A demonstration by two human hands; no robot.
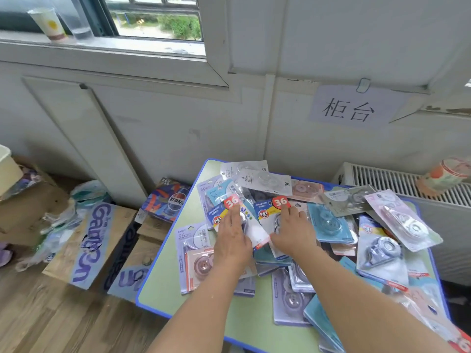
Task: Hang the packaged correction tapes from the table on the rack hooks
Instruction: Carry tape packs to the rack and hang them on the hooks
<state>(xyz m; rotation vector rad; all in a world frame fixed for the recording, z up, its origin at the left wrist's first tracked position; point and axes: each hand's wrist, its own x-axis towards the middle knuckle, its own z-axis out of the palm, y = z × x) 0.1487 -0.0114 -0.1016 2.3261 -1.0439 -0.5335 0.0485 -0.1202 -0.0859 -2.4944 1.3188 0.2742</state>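
A green table with a blue rim (163, 284) held a heap of carded correction tape packs (328, 225), long axes pointing mostly toward twelve o'clock. Both palms lay flat, fingers straight: left hand (233, 238) and right hand (293, 234) each covered a red-stickered pack, hiding its blister.

Soft, even daylight comes from the window (153, 19) at upper left, and shadows are faint. Below the window, wall lines bow from wide-angle distortion. The whole picture is slightly soft, more so toward its edges.
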